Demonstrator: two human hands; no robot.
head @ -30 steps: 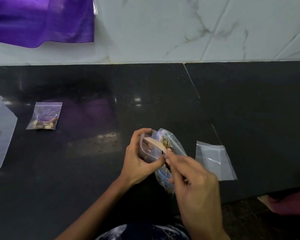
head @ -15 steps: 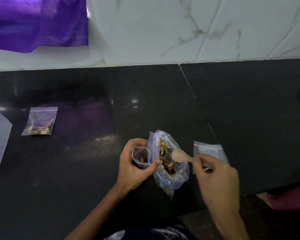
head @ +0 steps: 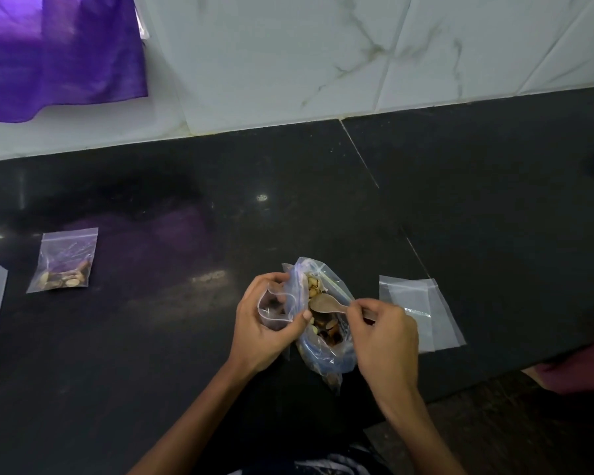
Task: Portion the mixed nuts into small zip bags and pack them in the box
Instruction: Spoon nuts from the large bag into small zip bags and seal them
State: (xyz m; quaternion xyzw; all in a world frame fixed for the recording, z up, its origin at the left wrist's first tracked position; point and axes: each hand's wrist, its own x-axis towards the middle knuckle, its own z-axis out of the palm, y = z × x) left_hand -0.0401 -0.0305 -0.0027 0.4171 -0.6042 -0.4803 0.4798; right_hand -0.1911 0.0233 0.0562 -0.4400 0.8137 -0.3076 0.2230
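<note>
Left hand (head: 266, 323) is curling fingers and thumb around a small bag's mouth; right hand (head: 384, 332) is pinching a spoon handle, both forearms reaching forward.

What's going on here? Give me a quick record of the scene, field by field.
Left hand: holds a small zip bag open
Right hand: pinches a spoon
Spoon: bowl inside the big nut bag
Filled bag: lies far left on the counter
Empty bags: lie flat, right of the hands
</note>
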